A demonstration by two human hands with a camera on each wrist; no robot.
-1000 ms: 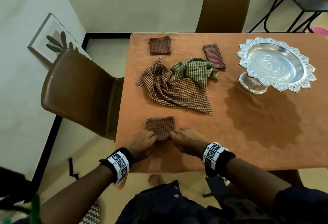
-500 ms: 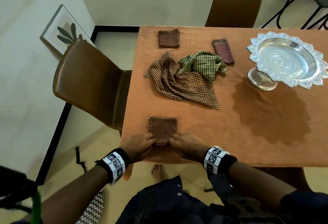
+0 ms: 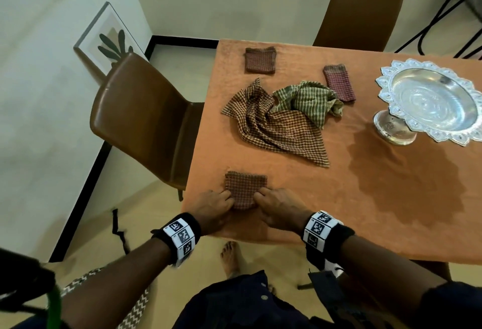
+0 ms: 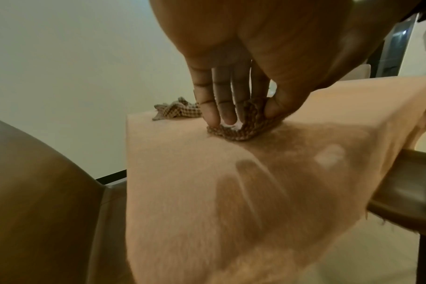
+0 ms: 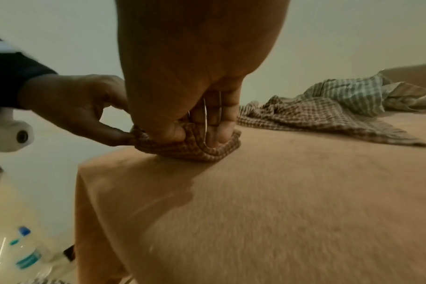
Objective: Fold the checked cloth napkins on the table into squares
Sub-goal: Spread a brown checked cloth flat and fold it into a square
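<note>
Checked cloth napkins spread over the near-left half of the orange-covered table (image 3: 391, 198). Largest: a brown checked napkin (image 3: 281, 130) lying loose and rumpled mid-table, long axis slanting from far left to near right, one corner pointing toward the near right. Partly over its far side, a crumpled green checked napkin (image 3: 310, 99). To the right, a silver pedestal tray (image 3: 430, 99) with a scalloped rim, standing upright. Near the table's front edge, a small folded reddish-brown napkin (image 3: 245, 188), roughly square, its near edge lifted off the cloth. At the far left, a folded brown square (image 3: 260, 60) lying flat; farther right, a folded red napkin (image 3: 339, 83), oblong, long axis running far to near, just beside the green one. Left hand (image 3: 214, 208) pinching the near-left corner of the small napkin between thumb and fingers; right hand (image 3: 279, 208) pinching the near-right corner likewise, fingers tucked under the fold. Wristbands bearing black-and-white square codes, no legible writing.
</note>
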